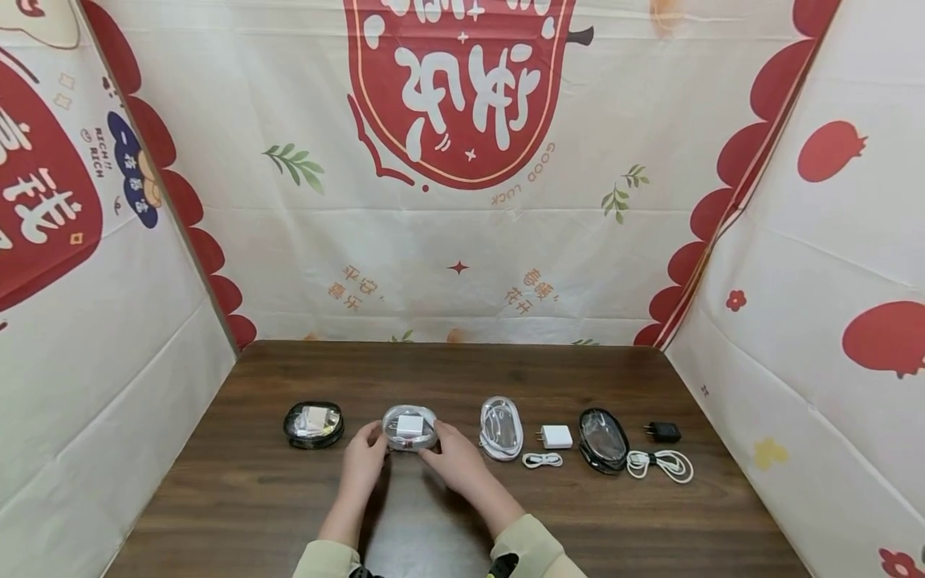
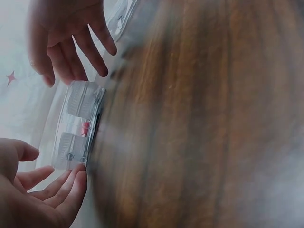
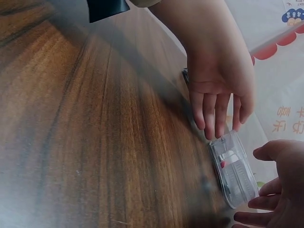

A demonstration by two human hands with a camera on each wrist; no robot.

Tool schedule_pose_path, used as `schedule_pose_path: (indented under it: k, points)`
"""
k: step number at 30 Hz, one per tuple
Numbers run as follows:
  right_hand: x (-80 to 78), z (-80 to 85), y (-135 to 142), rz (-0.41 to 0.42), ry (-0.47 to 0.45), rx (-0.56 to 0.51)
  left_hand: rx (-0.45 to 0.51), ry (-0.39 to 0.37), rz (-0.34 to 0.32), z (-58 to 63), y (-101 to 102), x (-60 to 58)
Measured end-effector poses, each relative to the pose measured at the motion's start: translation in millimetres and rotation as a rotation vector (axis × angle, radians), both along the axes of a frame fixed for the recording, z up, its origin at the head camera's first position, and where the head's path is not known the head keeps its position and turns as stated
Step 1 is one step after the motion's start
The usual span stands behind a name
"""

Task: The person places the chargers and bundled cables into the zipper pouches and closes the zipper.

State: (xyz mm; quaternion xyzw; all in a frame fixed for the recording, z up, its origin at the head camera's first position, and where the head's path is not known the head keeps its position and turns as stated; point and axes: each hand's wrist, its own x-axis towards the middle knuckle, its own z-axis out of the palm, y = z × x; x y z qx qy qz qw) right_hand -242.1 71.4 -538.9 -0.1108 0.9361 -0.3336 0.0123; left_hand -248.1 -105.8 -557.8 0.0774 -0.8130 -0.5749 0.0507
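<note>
On a brown wood-grain table [image 1: 246,506], a white-rimmed clear plastic oval case [image 1: 410,410]

The left hand [image 1: 364,453] and right hand [image 1: 457,459], fingers loosely extended, touch its opposite ends. Inside shows a white block charger [image 1: 409,425]. Left of it lies a black-rimmed clear oval case [image 1: 312,442]; to its right, a second white-rimmed case [image 1: 501,429], then a black-rimmed pouch [image 1: 603,439] and a black charger [image 1: 664,432].

Left hand [image 1: 365,454] and right hand [image 1: 458,461] face each other, fingers [image 2: 90,51] relaxed (both forearms [image 1: 340,520] slanting inward).

Pale glare on the tabletop [image 1: 419,522]
</note>
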Motion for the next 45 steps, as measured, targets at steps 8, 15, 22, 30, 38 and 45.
schedule_pose_path:
  k: [8,15,22,30,38,45]
  points:
    - [-3.7,-4.5,3,0.014,-0.032,0.01,-0.035,-0.005,0.01,-4.3,1,-1.4]
    - [-3.7,-3.6,12,0.054,-0.011,0.025,-0.063,0.037,0.043,-5.6,2,-2.3]
    - [7.6,3.3,31,0.101,0.074,0.03,-0.019,0.084,0.101,5.4,12,1.3]
    - [25.6,8.2,63,0.058,0.146,-0.02,0.044,0.164,0.046,15.4,49,9.4]
    - [33.7,2.7,94,-0.072,0.236,-0.04,0.05,0.209,-0.069,13.1,88,16.6]
    - [32.1,-3.0,116,-0.199,0.233,-0.056,-0.028,0.223,-0.155,4.1,114,13.2]
